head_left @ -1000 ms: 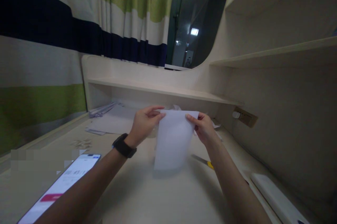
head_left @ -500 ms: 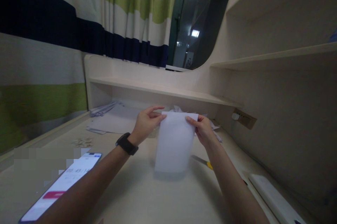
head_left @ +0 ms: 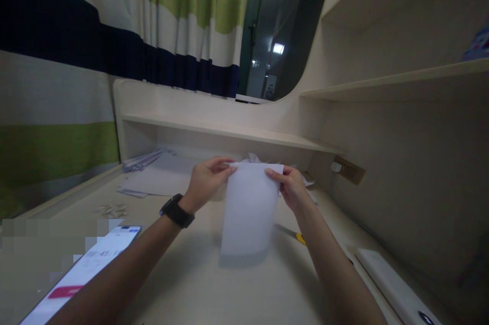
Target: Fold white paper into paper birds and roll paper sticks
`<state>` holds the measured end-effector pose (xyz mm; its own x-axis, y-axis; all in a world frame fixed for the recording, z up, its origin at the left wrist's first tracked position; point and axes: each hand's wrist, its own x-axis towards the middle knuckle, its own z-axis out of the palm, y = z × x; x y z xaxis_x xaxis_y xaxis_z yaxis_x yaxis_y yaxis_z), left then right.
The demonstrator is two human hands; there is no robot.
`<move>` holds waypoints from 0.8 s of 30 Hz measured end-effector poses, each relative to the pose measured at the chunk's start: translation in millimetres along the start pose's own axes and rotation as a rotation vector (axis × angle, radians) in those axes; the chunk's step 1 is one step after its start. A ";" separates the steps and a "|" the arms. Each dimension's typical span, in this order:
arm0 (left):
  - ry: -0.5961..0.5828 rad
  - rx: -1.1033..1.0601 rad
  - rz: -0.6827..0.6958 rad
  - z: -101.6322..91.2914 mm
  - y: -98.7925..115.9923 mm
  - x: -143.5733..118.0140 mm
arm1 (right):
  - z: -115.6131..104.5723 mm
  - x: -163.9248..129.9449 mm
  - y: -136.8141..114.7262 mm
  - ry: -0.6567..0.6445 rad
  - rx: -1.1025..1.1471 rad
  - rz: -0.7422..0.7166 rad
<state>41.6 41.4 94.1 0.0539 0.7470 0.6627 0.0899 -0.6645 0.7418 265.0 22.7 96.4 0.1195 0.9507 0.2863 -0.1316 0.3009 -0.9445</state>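
A white sheet of paper (head_left: 250, 210) hangs upright in front of me, held by its two top corners. My left hand (head_left: 209, 177), with a black watch (head_left: 178, 211) on the wrist, pinches the top left corner between thumb and fingers. At the top right corner, my right hand (head_left: 292, 186) has its thumb on the front and its fingers behind the sheet. Scissors with a yellow handle (head_left: 300, 238) lie on the desk, partly hidden by my right forearm and the paper.
A lit phone (head_left: 95, 269) lies at the left, partly under my left forearm. Behind it is a small pale pile (head_left: 111, 211). Paper sheets (head_left: 164, 174) are stacked at the back left. A white long box-like object (head_left: 389, 284) sits at the right. A shelf (head_left: 229, 130) spans the back.
My left fingers have closed onto the paper's top left corner, where the index finger was raised before. The view has shifted slightly; the sheet still hangs between both hands.
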 end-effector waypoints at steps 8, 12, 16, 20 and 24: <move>0.005 0.079 0.067 -3.4 -2.7 1.3 | -0.7 -0.5 -0.1 -0.014 0.031 -0.030; 0.028 0.089 0.047 -3.9 2.2 1.1 | -0.9 3.6 3.2 0.055 0.094 -0.079; 0.035 0.056 -0.001 -1.8 5.9 -0.8 | 2.0 5.1 6.3 0.135 0.089 -0.123; 0.042 0.030 -0.004 -0.6 7.0 -1.6 | 5.0 5.5 8.9 0.224 0.062 -0.181; 0.038 0.041 0.001 -0.4 7.6 -1.8 | 6.4 5.1 8.5 0.265 0.101 -0.199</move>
<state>41.8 35.0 98.6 0.0159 0.7445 0.6674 0.1309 -0.6633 0.7368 258.3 30.6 90.9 0.4021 0.8242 0.3988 -0.1750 0.4967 -0.8501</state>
